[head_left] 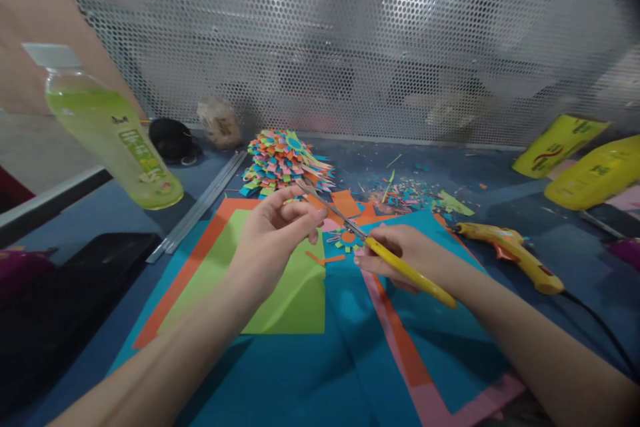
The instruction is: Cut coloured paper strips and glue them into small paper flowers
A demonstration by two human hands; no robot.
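My right fingers (374, 265) gripped the scissors (410, 273), my left fingers (306, 227) pinched an orange strip (316, 202); cutting probably needed steadiness between them.

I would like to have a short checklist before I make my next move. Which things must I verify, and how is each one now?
1. Scissors held in the right hand: ok.
2. Left hand safely apart from the blades: cannot tell; its fingertips look very near them.
3. Glue gun set down, held by neither hand: ok.
4. Glue gun cool: cannot tell.
5. Scraps swept up: not ok; they lie scattered behind the sheets.
6. Cap on the green bottle: ok.
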